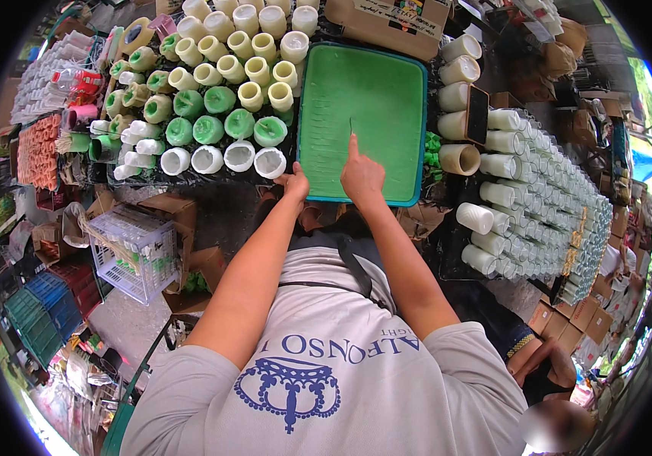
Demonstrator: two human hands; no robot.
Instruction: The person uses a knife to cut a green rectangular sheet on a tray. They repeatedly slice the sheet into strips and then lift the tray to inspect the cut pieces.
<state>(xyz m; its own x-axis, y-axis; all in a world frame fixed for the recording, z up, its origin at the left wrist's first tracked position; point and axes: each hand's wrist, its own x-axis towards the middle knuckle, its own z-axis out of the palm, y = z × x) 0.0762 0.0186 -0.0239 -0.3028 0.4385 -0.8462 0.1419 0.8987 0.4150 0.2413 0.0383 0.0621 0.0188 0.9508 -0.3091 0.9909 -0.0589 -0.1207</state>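
Green slab in tray, right index finger on it, left hand at corner

Head view: green slab [383, 91] filled a shallow teal-rimmed tray [424, 114], directly ahead of the person at the front of the worktop. Hands were apart. Right hand [363, 173] was over the lower middle of the slab, index finger extended, other fingers curled; couldn't tell if they closed on anything. A thin dark line [351, 124] ran up from the fingertip; wire or mark, couldn't tell. Left hand [294, 184] was at the tray's near-left corner, against the rim; grip couldn't be told.

Left of tray: rows of cream cups [230, 68], then green-filled cups [208, 129], then white-lined cups [207, 159] nearest the person, the last just beside the left hand. Cardboard box [392, 24] sat at the far edge. Right of tray: small green pieces [432, 152], a column of pale cylinders [460, 70], a dark flat rectangle [476, 114] leaning on them, and a tan cup [460, 159]. Frosted glasses [504, 143] stood in ranks further right.
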